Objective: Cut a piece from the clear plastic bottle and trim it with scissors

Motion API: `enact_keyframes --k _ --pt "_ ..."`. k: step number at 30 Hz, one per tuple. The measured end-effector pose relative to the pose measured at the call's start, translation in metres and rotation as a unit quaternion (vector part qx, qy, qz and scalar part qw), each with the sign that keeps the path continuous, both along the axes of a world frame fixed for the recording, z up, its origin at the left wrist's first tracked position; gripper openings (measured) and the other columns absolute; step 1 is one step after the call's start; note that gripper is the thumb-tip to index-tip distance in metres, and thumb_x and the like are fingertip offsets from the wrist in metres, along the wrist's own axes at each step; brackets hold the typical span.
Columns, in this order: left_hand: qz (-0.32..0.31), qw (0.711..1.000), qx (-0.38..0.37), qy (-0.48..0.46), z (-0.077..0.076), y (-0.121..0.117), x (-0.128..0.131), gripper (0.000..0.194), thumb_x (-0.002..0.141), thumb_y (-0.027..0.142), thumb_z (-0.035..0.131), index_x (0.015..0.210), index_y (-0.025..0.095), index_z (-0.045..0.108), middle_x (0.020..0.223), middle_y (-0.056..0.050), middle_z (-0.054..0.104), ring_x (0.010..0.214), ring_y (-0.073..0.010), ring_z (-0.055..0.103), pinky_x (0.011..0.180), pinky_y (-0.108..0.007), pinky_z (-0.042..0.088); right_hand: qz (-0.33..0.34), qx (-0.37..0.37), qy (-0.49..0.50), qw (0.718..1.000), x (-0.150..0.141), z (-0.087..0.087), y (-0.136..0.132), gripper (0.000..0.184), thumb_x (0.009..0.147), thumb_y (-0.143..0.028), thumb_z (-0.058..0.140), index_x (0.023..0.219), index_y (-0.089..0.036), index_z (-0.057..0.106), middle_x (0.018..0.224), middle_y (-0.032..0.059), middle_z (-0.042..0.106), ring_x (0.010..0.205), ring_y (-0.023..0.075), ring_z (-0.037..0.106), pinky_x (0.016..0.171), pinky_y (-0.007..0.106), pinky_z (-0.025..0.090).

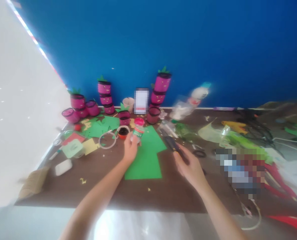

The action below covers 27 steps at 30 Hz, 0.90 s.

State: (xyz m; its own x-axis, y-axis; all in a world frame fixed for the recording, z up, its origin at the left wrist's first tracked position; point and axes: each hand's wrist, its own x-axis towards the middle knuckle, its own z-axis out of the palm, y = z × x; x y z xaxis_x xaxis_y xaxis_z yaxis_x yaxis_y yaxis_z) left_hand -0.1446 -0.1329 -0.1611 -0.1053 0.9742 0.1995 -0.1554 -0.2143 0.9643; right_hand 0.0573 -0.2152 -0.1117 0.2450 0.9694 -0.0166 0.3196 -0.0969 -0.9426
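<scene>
"While the left hand (131, 148) grips the bottle (139, 130), where does that stand?"

"Over the upper part of the green sheet (143, 168), red cap uppermost. The fingers close round its lower half; I can't tell whether its base touches anything."

"And the right hand (189, 163)?"

"Its fingers are wrapped about a black tool (172, 143), blurred, which slants away to the upper left, near the sheet's right side."

"What crowds the bottle?"

"A bowl (124, 133) with something dark inside sits just to its left, and a clear ring (101, 141) lies beyond that. Behind, a low pink cup (124, 117) and an open brownish cup (153, 115) flank the way to the phone (141, 101) by the blue wall (128, 40)."

"Anything taller?"

"Two pink stacks with green leaves, one (105, 89) left of the phone, one (162, 83) right."

"And past the tool?"

"A black ring (199, 154) just right of the hand, then a yellow glue gun (234, 127) farther off amid clutter."
</scene>
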Motion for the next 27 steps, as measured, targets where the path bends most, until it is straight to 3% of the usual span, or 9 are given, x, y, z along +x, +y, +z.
enact_keyframes --k 3,10,13,18,27 --pt "0.022 1.0 0.017 -0.012 0.001 -0.002 -0.001 0.033 0.083 0.047 0.047 0.099 0.018 0.047 0.058 0.004 0.051 0.048 -0.0083 0.047 0.048 -0.02 0.038 -0.018 -0.04 0.077 0.996 -0.001 -0.008 -0.004 0.046 0.073 -0.052 0.06 0.102 -0.015 0.06 0.047 -0.0061 0.046 0.029 0.006 0.035 0.026 0.018 0.024" --pt "0.088 0.993 0.053 -0.056 0.002 -0.001 -0.002 0.037 0.078 0.041 0.059 0.104 0.021 0.041 0.088 -0.002 0.055 0.067 -0.0115 0.059 0.067 -0.029 0.049 -0.005 -0.062 0.106 0.992 0.002 -0.013 -0.012 0.04 0.07 -0.052 0.064 0.084 -0.015 0.058 0.045 -0.0072 0.044 0.029 0.0048 0.035 0.026 0.017 0.023" --pt "0.108 0.99 0.063 -0.07 0.002 0.002 -0.003 0.042 0.074 0.041 0.063 0.104 0.022 0.039 0.101 -0.005 0.051 0.075 -0.0128 0.061 0.076 -0.033 0.049 -0.003 -0.07 0.098 0.993 0.005 -0.012 -0.018 0.039 0.07 -0.051 0.063 0.084 -0.015 0.058 0.044 -0.0075 0.044 0.029 0.0049 0.035 0.027 0.017 0.023" --pt "0.156 0.984 0.082 0.01 0.001 0.004 -0.009 0.048 0.072 0.039 0.065 0.107 0.021 0.038 0.105 -0.007 0.049 0.093 -0.0154 0.057 0.085 -0.032 0.044 0.002 -0.089 0.093 0.992 0.011 -0.015 -0.027 0.04 0.07 -0.05 0.061 0.088 -0.015 0.058 0.044 -0.0077 0.043 0.029 0.0059 0.035 0.027 0.018 0.024" --pt "0.211 0.971 0.092 0.062 0.012 0.001 -0.016 0.049 0.068 0.03 0.067 0.105 0.021 0.037 0.1 -0.006 0.046 0.093 -0.015 0.053 0.086 -0.031 0.042 -0.012 -0.109 0.148 0.983 0.021 -0.026 -0.029 0.038 0.069 -0.035 0.055 0.104 -0.02 0.053 0.055 -0.0057 0.053 0.035 0.0069 0.043 0.033 0.017 0.033"
